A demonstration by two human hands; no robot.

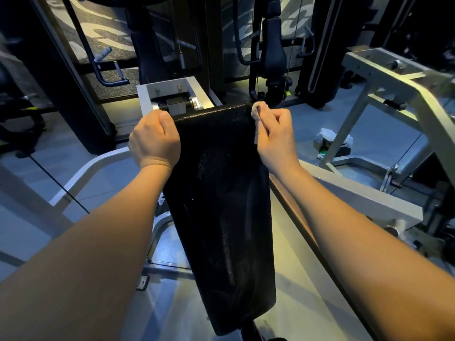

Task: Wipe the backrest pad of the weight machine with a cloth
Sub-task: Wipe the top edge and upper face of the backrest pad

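Note:
The black backrest pad [221,205] runs long and narrow from the bottom middle up to the centre of the head view. My left hand [154,141] is closed around the pad's top left corner. My right hand [275,136] is closed on a small pale cloth [256,112] and presses it against the pad's top right edge. Most of the cloth is hidden between my fingers and the pad's side.
The machine's grey metal frame [172,94] sits just behind the pad, with more grey beams [394,77] to the right. Dark weight machines [273,50] stand farther back. A white bag [332,143] lies on the floor at the right.

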